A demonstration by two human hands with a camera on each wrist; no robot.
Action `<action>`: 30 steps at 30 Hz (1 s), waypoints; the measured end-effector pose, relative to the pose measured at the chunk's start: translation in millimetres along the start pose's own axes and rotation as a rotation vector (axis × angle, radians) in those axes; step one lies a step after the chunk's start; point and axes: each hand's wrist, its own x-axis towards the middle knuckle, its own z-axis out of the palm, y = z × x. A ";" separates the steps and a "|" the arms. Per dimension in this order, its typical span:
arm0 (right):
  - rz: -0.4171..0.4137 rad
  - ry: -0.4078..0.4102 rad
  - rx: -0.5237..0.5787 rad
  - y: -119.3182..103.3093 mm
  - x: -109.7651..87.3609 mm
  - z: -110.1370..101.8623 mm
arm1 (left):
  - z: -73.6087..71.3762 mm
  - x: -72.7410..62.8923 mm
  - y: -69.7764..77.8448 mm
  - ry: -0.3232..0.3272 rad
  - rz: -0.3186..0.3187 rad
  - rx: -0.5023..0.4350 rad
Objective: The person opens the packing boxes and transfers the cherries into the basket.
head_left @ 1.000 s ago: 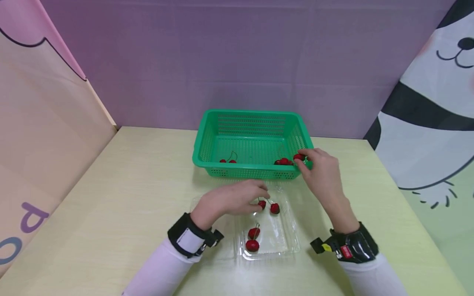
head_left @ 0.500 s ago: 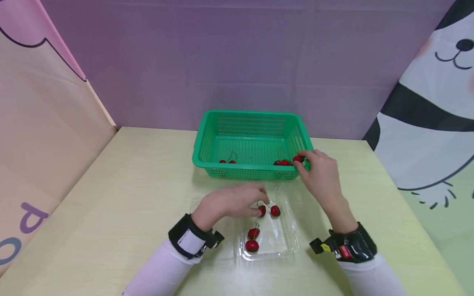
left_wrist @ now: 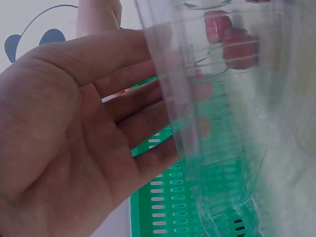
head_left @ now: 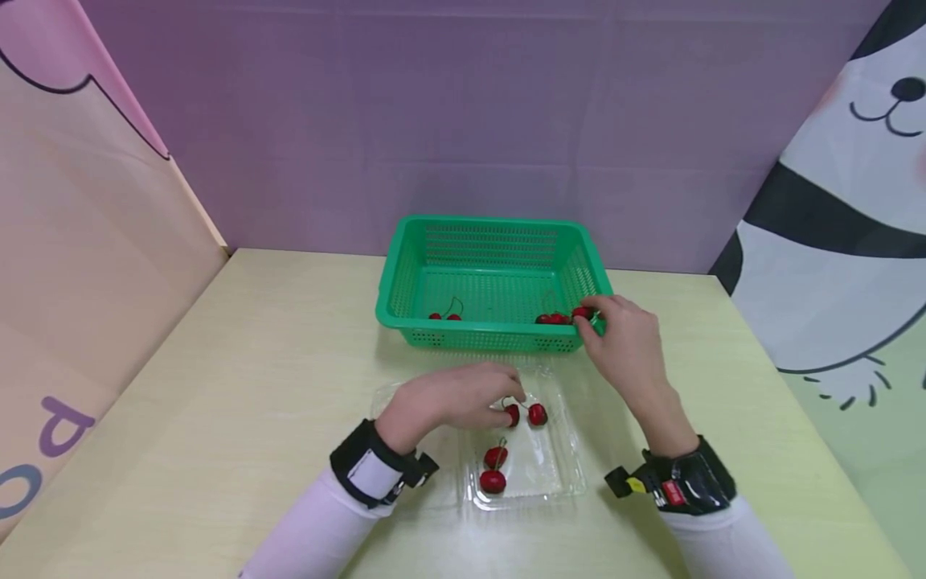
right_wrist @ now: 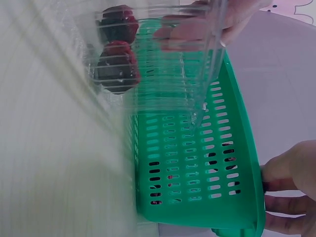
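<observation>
My left hand (head_left: pixel 459 398) is over a clear plastic box (head_left: pixel 553 474), its thumb and fingers pinching a stemmed pair of cherries (head_left: pixel 537 415) low inside the far half. Another cherry pair (head_left: pixel 493 481) lies in the near half; through the box wall the left wrist view shows two cherries (left_wrist: pixel 240 50) and my fingers behind the plastic. At the front right corner of a green basket (head_left: pixel 492 326), my right hand (head_left: pixel 629 346) pinches a red cherry (head_left: pixel 581 312) between thumb and forefinger. Basket wall hides its fingertips in the right wrist view.
Inside the basket, more cherries (head_left: pixel 553 318) sit close to the right hand, and a stemmed pair (head_left: pixel 454 317) lies at the left front. The box's clear lid extends to the left beneath my left wrist. A purple cloth (head_left: pixel 463 121) hangs behind the pale table (head_left: pixel 253 402).
My left hand has lowered slightly toward me, bringing its cherry pair down into the box. The right hand has dipped a little with its cherry at the basket corner.
</observation>
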 end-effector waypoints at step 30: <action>-0.028 0.003 0.007 -1.1 -1.1 0.2 | -7.6 2.2 1.0 0.197 0.098 -0.050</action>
